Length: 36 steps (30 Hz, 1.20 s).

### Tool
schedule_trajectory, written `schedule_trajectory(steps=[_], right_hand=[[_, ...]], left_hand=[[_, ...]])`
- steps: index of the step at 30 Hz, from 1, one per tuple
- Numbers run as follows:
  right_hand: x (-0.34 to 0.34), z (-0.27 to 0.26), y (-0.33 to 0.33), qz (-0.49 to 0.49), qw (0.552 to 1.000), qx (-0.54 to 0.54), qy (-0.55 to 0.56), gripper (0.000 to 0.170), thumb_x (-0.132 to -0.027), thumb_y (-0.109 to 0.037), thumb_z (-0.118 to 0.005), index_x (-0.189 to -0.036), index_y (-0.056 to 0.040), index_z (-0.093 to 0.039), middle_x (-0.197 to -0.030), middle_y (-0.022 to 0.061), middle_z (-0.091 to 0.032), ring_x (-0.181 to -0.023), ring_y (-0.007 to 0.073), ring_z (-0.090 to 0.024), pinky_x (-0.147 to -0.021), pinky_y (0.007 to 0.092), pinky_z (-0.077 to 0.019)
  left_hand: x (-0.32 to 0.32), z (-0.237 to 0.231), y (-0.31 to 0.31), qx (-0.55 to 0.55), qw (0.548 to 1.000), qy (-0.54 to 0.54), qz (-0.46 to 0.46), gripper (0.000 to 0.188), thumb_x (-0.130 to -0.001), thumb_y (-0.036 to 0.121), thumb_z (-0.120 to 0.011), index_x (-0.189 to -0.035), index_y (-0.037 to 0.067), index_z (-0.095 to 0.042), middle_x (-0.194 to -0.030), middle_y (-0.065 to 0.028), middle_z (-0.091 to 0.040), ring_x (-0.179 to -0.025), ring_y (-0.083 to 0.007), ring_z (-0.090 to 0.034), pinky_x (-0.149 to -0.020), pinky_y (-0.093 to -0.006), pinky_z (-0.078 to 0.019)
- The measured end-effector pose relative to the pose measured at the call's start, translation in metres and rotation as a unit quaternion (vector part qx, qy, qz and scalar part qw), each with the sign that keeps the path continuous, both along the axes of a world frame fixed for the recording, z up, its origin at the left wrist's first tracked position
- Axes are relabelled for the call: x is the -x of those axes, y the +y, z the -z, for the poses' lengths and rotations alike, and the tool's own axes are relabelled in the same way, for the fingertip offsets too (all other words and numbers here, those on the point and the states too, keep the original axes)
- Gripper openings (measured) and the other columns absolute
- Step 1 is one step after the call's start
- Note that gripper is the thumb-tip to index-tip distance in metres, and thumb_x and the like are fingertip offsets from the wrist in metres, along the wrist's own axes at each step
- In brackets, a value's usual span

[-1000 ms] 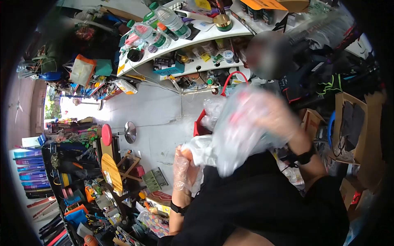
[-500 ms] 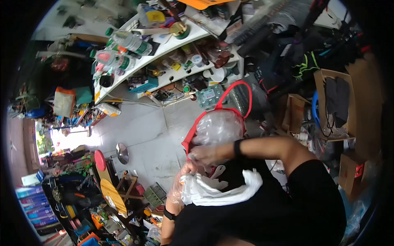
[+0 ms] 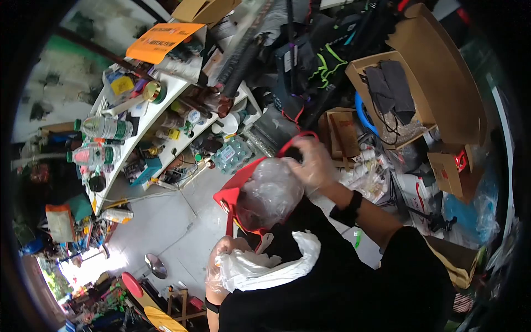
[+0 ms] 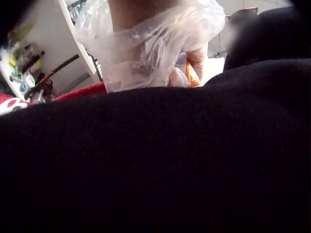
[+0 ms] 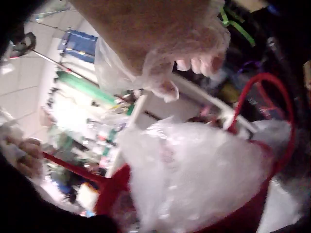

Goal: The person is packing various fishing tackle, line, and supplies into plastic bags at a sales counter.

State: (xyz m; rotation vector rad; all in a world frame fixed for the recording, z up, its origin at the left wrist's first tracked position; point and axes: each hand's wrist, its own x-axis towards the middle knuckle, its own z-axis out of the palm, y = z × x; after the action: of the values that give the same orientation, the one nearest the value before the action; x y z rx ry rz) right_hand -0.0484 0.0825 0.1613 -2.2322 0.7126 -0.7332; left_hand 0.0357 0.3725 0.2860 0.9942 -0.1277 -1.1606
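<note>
A red tote bag (image 3: pixel 232 188) stands open in front of the body, stuffed with clear plastic packaging (image 3: pixel 271 191). My left hand (image 3: pixel 227 252), in a clear plastic glove, grips one red handle (image 5: pixel 73 167) of the tote. A bunched white plastic bag (image 3: pixel 276 271) hangs from the same hand across the black shirt. Something small and orange (image 4: pixel 193 77) shows between the left fingers in the left wrist view. Over the tote's right rim, my gloved right hand (image 3: pixel 312 163) has thumb and fingers apart, holding nothing. The other red handle (image 5: pixel 265 80) stands up as a loop close by.
Beyond the tote is a white shelf (image 3: pixel 149 124) crowded with bottles and jars. A shrink-wrapped bottle pack (image 3: pixel 232 155) lies on the floor beside it. To the right are an open cardboard box (image 3: pixel 431 83) holding dark cloth and a smaller box (image 3: pixel 451 171).
The right hand pushed the blurred clear plastic down into the tote, met the left hand at the near rim, then moved right toward the far handle. The view has turned right.
</note>
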Motion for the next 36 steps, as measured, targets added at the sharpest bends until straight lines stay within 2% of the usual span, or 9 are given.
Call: schedule_trajectory(steps=[2, 4, 11, 15, 17, 20, 28, 32, 36], right_hand=[[0.035, 0.044, -0.010, 0.063, 0.976, -0.152, 0.145, 0.053, -0.071, -0.025, -0.074, -0.116, -0.0040, -0.053, -0.108, 0.0201, -0.059, -0.102, 0.0349, -0.058, -0.083, 0.0383, -0.0495], [0.054, 0.073, -0.015, 0.018, 0.758, -0.551, 0.348, 0.070, -0.068, -0.034, -0.077, -0.125, -0.0090, -0.044, -0.105, 0.0103, -0.062, -0.097, 0.0263, -0.062, -0.074, 0.0398, -0.0530], [0.115, 0.252, 0.039, 0.029, 0.591, -0.806, 0.025, 0.050, -0.080, -0.034, -0.071, -0.119, -0.0060, -0.058, -0.105, 0.0114, -0.064, -0.095, 0.0226, -0.061, -0.081, 0.0377, -0.0513], [0.121, 0.224, 0.046, 0.016, 0.637, -0.770, 0.030, 0.046, -0.084, -0.042, -0.063, -0.114, -0.0080, -0.061, -0.102, 0.0111, -0.065, -0.092, 0.0218, -0.062, -0.078, 0.0364, -0.0502], [0.103, 0.200, 0.035, 0.090, 0.779, -0.591, 0.188, 0.046, -0.083, -0.039, -0.062, -0.115, -0.0064, -0.061, -0.103, 0.0185, -0.065, -0.094, 0.0307, -0.063, -0.082, 0.0395, -0.0507], [0.099, 0.143, 0.013, 0.210, 0.884, -0.350, 0.230, 0.054, -0.080, -0.045, -0.059, -0.111, -0.0013, -0.061, -0.103, 0.0235, -0.064, -0.096, 0.0381, -0.062, -0.084, 0.0443, -0.0490], [0.154, 0.072, -0.092, 0.455, 0.833, -0.312, -0.045, 0.020, -0.084, -0.018, -0.059, -0.095, -0.0014, -0.064, -0.081, 0.0168, -0.065, -0.074, 0.0296, -0.063, -0.066, 0.0396, -0.0512], [0.165, 0.221, -0.107, 0.453, 0.704, -0.515, -0.181, 0.033, -0.090, -0.028, -0.053, -0.113, -0.0056, -0.057, -0.101, 0.0151, -0.061, -0.087, 0.0300, -0.063, -0.068, 0.0461, -0.0547], [0.137, 0.262, -0.093, 0.345, 0.753, -0.480, -0.289, 0.035, -0.091, -0.032, -0.053, -0.113, -0.0047, -0.054, -0.103, 0.0127, -0.057, -0.086, 0.0320, -0.061, -0.066, 0.0492, -0.0546]], left_hand=[[-0.002, 0.002, -0.015, 0.005, 0.998, -0.027, 0.053, 0.030, -0.085, 0.025, -0.062, -0.074, 0.007, -0.041, -0.067, -0.0069, -0.044, -0.061, -0.0185, -0.044, -0.055, -0.0312, -0.0382], [-0.002, 0.001, -0.026, -0.001, 0.995, -0.039, 0.089, 0.029, -0.086, 0.025, -0.060, -0.073, 0.007, -0.041, -0.065, -0.0066, -0.044, -0.059, -0.0181, -0.043, -0.054, -0.0313, -0.0369], [-0.017, 0.023, -0.021, -0.092, 0.973, 0.009, 0.211, 0.033, -0.080, 0.025, -0.070, -0.096, 0.000, -0.055, -0.093, -0.0094, -0.058, -0.088, -0.0205, -0.055, -0.077, -0.0320, -0.0448], [-0.025, 0.022, -0.049, -0.061, 0.944, -0.030, 0.324, 0.033, -0.082, 0.021, -0.070, -0.104, 0.000, -0.059, -0.098, -0.0125, -0.061, -0.090, -0.0241, -0.060, -0.083, -0.0343, -0.0475], [-0.008, -0.007, -0.074, -0.136, 0.873, -0.364, 0.294, 0.030, -0.084, 0.022, -0.067, -0.103, 0.000, -0.059, -0.096, -0.0124, -0.061, -0.086, -0.0247, -0.060, -0.078, -0.0332, -0.0477], [-0.013, 0.012, -0.086, -0.151, 0.925, -0.262, 0.232, 0.044, -0.077, 0.026, -0.071, -0.109, -0.002, -0.059, -0.103, -0.0071, -0.059, -0.090, -0.0176, -0.058, -0.078, -0.0308, -0.0473], [0.000, 0.070, -0.151, -0.081, 0.940, -0.182, 0.275, 0.059, -0.074, 0.027, -0.065, -0.123, -0.004, -0.053, -0.116, -0.0098, -0.057, -0.104, -0.0170, -0.055, -0.086, -0.0286, -0.0454], [0.014, 0.087, -0.155, -0.099, 0.932, -0.183, 0.297, 0.060, -0.073, 0.025, -0.063, -0.124, -0.004, -0.052, -0.113, -0.0089, -0.058, -0.095, -0.0157, -0.058, -0.082, -0.0278, -0.0460], [0.000, 0.079, -0.126, -0.175, 0.916, -0.220, 0.287, 0.053, -0.075, 0.017, -0.059, -0.123, -0.005, -0.052, -0.094, -0.0099, -0.062, -0.073, -0.0157, -0.061, -0.073, -0.0262, -0.0481]])
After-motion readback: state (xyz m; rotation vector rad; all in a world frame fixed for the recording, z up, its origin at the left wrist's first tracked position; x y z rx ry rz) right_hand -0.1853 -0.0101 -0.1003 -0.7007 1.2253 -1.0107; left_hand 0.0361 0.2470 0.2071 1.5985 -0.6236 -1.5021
